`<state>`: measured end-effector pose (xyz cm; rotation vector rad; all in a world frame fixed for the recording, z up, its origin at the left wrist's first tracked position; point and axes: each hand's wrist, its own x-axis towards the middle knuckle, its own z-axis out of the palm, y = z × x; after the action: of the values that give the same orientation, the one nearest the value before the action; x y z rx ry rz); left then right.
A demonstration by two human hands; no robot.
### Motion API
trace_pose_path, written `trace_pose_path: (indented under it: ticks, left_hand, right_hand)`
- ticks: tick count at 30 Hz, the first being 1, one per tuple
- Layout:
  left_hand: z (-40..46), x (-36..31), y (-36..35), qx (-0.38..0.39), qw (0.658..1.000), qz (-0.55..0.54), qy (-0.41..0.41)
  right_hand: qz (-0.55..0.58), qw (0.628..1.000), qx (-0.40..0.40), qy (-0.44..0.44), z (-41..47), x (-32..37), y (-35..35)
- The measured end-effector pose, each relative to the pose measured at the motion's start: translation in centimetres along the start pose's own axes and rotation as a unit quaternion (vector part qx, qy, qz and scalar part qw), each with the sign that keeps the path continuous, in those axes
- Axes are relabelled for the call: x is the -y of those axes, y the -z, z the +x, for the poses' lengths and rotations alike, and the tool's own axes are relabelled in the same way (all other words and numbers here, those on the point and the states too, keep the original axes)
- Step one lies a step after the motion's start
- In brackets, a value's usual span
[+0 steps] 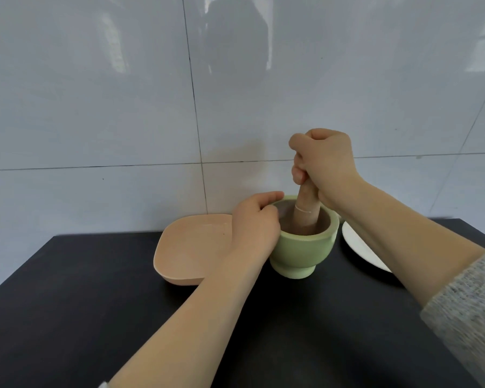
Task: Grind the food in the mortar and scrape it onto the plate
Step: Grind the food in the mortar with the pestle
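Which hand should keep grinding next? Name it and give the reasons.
Right. The right hand is fisted around the pestle, which stands in the green mortar. The left hand grips the mortar's rim, steadying it.

I am looking at a home kitchen: glossy pale-grey wall tiles [95, 107] are backing a dark matte surface [95, 317] carrying a pale-green stone mortar [300, 256] and a peach square plate [191, 247].

Both forearms are bare. The right arm wears a grey, speckled knit sleeve [471, 317], pushed up toward the elbow, to the right of the green mortar [303, 247]. A small pale cuff edge [103, 385] shows at the left arm, below the mortar.
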<state>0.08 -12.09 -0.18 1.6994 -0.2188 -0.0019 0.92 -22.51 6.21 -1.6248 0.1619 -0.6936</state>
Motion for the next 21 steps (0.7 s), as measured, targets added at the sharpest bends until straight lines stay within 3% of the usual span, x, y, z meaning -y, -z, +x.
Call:
trace_pose_path:
  ticks: [5, 10, 16, 21]
  left_hand:
    - [-0.2, -0.1, -0.1, -0.006, 1.0, -0.008, 0.005]
    - [0.2, 0.4, -0.4, -0.015, 1.0, -0.004, -0.004]
    - [0.3, 0.5, -0.6, -0.021, 1.0, 0.006, -0.018]
    - [0.2, 0.4, -0.4, -0.006, 1.0, -0.003, -0.016]
  right_hand:
    - [0.005, 0.998, 0.01, -0.057, 0.3, 0.3, -0.1]
    - [0.115, 0.981, -0.023, -0.152, 0.6, 0.0, 1.4]
    - [0.161, 0.97, -0.06, -0.171, 0.3, -0.5, 1.4]
    - [0.162, 0.976, -0.075, -0.127, -0.5, -0.5, 1.5]
